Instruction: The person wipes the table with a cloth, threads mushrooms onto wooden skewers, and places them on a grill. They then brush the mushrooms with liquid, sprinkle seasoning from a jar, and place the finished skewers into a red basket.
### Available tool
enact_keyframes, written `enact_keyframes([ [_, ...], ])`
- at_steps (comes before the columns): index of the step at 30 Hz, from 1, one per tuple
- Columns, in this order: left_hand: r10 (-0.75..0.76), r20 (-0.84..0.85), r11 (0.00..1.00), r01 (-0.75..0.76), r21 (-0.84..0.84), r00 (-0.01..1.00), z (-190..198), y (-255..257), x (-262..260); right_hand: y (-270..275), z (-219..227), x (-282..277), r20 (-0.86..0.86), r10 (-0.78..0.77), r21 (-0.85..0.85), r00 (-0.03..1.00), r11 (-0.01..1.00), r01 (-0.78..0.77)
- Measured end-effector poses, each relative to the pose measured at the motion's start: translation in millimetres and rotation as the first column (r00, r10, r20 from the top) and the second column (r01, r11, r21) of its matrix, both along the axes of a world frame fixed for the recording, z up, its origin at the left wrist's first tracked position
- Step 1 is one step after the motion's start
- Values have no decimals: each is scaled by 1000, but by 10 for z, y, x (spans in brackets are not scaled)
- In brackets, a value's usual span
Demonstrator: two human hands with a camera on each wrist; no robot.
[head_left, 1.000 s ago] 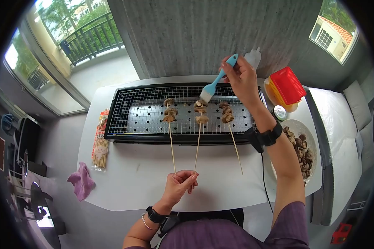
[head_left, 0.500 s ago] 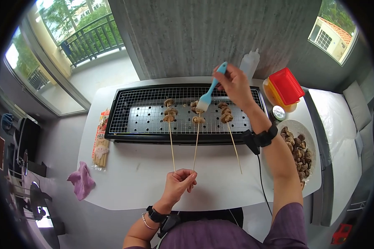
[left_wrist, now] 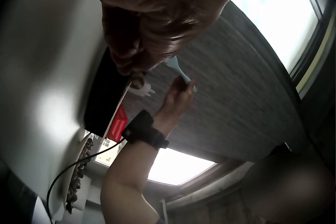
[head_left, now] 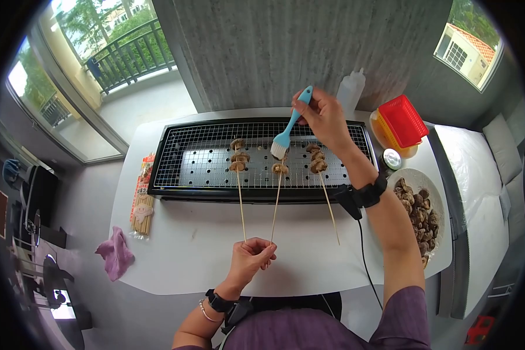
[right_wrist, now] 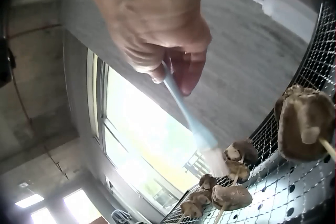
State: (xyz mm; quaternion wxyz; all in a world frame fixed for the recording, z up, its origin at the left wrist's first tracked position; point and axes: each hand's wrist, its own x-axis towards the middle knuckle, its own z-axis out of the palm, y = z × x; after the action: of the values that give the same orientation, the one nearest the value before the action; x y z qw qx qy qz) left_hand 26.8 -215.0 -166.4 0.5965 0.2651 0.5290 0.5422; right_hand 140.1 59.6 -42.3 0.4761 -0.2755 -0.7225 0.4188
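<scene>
White bench (head_left: 186, 256) carries long, black, mesh-topped metal grill (head_left: 204, 195). Three pale wooden skewers of brown mushrooms (head_left: 280, 168) extend over its near edge, mushroom ends above the mesh. Light-blue, white-bristled brush (head_left: 291, 125) is at the middle skewer's mushrooms. Right hand (head_left: 328, 119): fingers clamped on brush handle. Left hand (head_left: 252, 260): fingers pinching middle skewer's lower end; can't tell if left skewer is touched too.

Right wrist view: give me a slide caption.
A right hand holds a blue brush, its bristles at skewered mushrooms over a wire grill.
</scene>
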Motion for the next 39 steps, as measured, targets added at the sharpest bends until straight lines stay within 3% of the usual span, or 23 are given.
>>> enact_keyframes([
  [1,0,0,1000,0,0,1000,-7,-2,1,0,10,-17,47,-88,98,995,992,83],
  [2,3,-6,1000,-3,-7,1000,-12,-6,1,-1,38,0,-15,-182,192,983,965,181],
  [3,7,-12,1000,-7,-12,1000,-16,-3,-2,-15,67,11,-15,-179,193,984,965,178],
  [5,11,-31,1000,-12,-13,999,3,-1,0,-123,160,24,-99,-62,-31,993,998,59],
  [9,61,-80,998,-64,-26,995,26,32,26,-107,90,46,-48,55,-75,997,995,-59],
  [11,57,-75,998,-59,-31,996,28,33,16,-42,118,94,-70,-172,230,983,956,184],
  [13,50,-67,998,-52,-37,996,24,41,14,-71,126,97,-85,-172,218,981,958,187],
  [15,71,-70,997,-74,-34,995,6,50,25,-139,117,87,-39,103,-100,994,989,-107],
  [16,70,-70,997,-73,-32,995,-5,58,29,-122,94,94,-39,102,-99,994,989,-106],
  [18,79,32,997,-78,-28,996,-25,59,27,-63,27,88,45,-104,99,994,990,99],
  [19,85,33,996,-84,-27,996,-27,56,23,-52,37,76,45,-99,99,994,991,94],
  [21,102,88,995,-100,-31,991,-30,43,23,-52,72,60,-142,-100,92,985,989,113],
  [22,104,89,994,-101,-34,991,-38,38,19,-77,105,64,-135,-32,-34,990,999,28],
  [26,156,138,988,-156,-10,978,-31,50,-14,-30,29,19,24,23,-10,999,1000,-23],
  [28,166,141,986,-167,-5,976,-11,56,-35,-60,40,-15,-83,-135,57,987,989,140],
  [29,151,129,989,-151,-10,980,1,59,-50,-77,40,-41,-82,-130,57,988,989,135],
  [31,133,118,991,-132,-17,984,-11,49,-58,-118,31,-68,-72,86,-76,994,993,-92],
  [35,53,59,999,-52,-11,997,1,38,-122,-76,3,-110,-30,-22,-26,999,999,21],
  [37,18,25,999,-18,-29,1000,23,-15,-173,-72,65,-69,-94,-138,64,986,987,145],
  [39,-84,-38,982,89,167,996,11,-100,-234,-148,121,-50,-90,-107,32,990,993,110],
])
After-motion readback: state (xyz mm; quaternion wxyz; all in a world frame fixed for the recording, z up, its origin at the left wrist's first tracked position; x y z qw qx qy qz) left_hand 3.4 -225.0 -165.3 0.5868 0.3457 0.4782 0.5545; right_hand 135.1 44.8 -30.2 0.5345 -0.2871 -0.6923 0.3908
